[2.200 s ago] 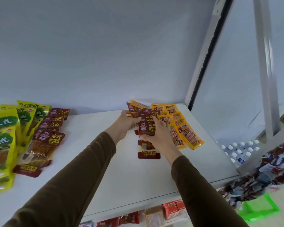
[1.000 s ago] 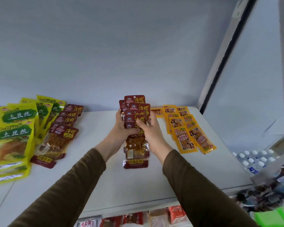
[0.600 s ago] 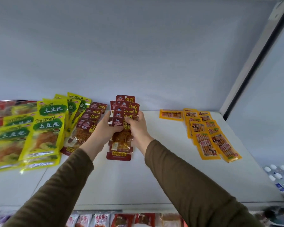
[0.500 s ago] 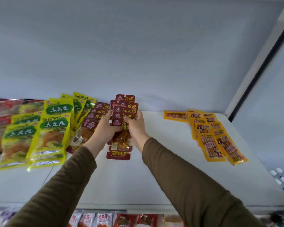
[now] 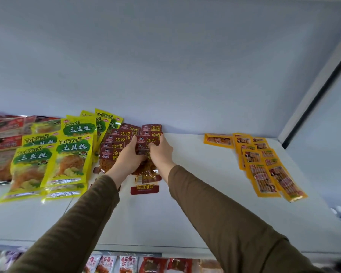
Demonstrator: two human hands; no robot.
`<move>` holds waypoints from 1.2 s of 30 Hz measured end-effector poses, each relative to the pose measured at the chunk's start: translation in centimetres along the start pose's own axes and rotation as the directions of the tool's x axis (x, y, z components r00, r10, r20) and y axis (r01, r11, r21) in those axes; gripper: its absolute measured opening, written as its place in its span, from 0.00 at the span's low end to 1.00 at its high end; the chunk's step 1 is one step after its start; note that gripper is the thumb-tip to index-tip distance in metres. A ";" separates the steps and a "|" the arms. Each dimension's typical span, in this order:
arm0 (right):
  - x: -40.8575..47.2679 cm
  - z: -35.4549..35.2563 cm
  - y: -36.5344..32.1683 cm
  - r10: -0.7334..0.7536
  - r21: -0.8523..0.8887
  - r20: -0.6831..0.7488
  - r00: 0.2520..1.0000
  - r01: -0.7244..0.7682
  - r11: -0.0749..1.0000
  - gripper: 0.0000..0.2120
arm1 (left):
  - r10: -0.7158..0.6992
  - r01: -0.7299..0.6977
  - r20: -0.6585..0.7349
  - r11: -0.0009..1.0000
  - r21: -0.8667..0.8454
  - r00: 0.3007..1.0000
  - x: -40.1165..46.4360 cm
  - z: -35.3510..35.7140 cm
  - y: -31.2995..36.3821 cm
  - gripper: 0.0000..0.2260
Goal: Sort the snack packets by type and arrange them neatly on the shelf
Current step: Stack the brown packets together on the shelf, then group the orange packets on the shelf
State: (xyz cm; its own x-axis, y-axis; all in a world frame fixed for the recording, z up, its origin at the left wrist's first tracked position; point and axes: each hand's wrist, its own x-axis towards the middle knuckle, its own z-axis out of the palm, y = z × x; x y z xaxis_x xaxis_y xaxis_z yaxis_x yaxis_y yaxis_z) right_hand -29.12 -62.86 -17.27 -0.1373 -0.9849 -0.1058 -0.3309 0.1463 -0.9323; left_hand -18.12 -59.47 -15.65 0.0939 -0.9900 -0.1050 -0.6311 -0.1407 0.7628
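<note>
Head view: your left hand and right hand both grip the red stack, fingers curled round its sides, its lower end resting on the shelf. It sits just right of the red row already laid out, touching or nearly so; your left hand hides the seam, so I can't tell which. Yellow-green packets lie further left, orange packets well apart to the right.

To do this step well: lower the stack flat, fan it like the neighbouring row, headers toward the back wall. Keep edges parallel to that row, no overlap. Release only once the pile is settled, or the slick film may slide.
</note>
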 end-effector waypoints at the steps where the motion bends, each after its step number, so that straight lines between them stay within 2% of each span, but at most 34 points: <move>1: -0.1 0.0 0.0 0.006 0.026 0.013 1.000 -0.007 1.000 0.26 | 0.000 0.000 0.006 1.000 -0.008 1.000 0.1 0.0 -0.1 0.39; 5: -0.9 -1.3 0.1 -0.004 0.203 0.067 0.998 -0.010 0.979 0.20 | 0.055 -0.055 0.013 0.998 0.003 0.998 0.1 0.1 -0.2 0.34; 8: -1.7 -3.6 0.3 -0.025 0.219 0.066 0.998 0.010 0.976 0.23 | 0.097 -0.096 -0.018 0.995 0.028 0.995 -0.2 -0.3 0.2 0.34; 10: -2.2 -5.4 0.6 -0.096 0.142 0.028 0.995 0.091 0.986 0.22 | 0.124 -0.120 -0.071 0.991 0.056 0.990 -0.5 -0.4 0.7 0.34; 12: -3.1 -7.6 0.8 -0.204 0.031 -0.025 0.979 0.204 0.978 0.19 | 0.210 -0.203 -0.124 0.977 0.072 0.970 -1.0 -0.1 1.5 0.32; 15: -4.6 -11.7 1.7 -0.395 -0.229 -0.086 0.915 0.368 0.901 0.17 | 0.337 -0.326 -0.112 0.939 0.105 0.935 -1.7 1.0 3.6 0.28; 19: -6.1 -17.8 3.8 -0.492 -0.462 -0.194 0.848 0.363 0.809 0.16 | 0.471 -0.468 -0.002 0.877 0.107 0.882 -2.8 4.4 6.6 0.25; 22: -6.9 -22.3 5.9 -0.409 -0.505 -0.268 0.873 0.234 0.831 0.17 | 0.531 -0.536 0.076 0.840 0.086 0.844 -3.7 8.1 8.6 0.24; 27: -7.1 -28.8 9.5 -0.193 -0.471 -0.377 0.906 -0.008 0.882 0.22 | 0.563 -0.581 0.218 0.814 0.023 0.797 -3.9 14.1 11.7 0.27; 29: -6.8 -30.5 10.7 -0.169 -0.508 -0.350 0.921 -0.035 0.861 0.24 | 0.550 -0.574 0.245 0.818 0.033 0.799 -3.1 16.0 12.9 0.27; 31: -6.2 -31.6 11.6 -0.180 -0.615 -0.285 0.942 -0.036 0.788 0.25 | 0.528 -0.557 0.245 0.828 0.063 0.813 -1.7 17.6 14.3 0.28; 33: -5.4 -32.1 12.0 -0.179 -0.712 -0.195 0.964 -0.014 0.702 0.28 | 0.508 -0.549 0.243 0.822 0.149 0.827 0.2 18.9 15.6 0.28; 36: -3.8 -32.5 12.0 -0.125 -0.760 -0.068 0.990 0.030 0.649 0.33 | 0.465 -0.514 0.221 0.794 0.325 0.857 2.9 20.1 17.0 0.26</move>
State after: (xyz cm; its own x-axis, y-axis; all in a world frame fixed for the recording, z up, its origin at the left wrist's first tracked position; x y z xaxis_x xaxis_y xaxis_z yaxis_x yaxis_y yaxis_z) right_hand -62.86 -54.34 -16.79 -0.1582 -0.9868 0.0358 -0.9287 0.1363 -0.3449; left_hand -44.10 -64.85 -15.82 -0.3832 -0.9154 0.1235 -0.7993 0.3957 0.4522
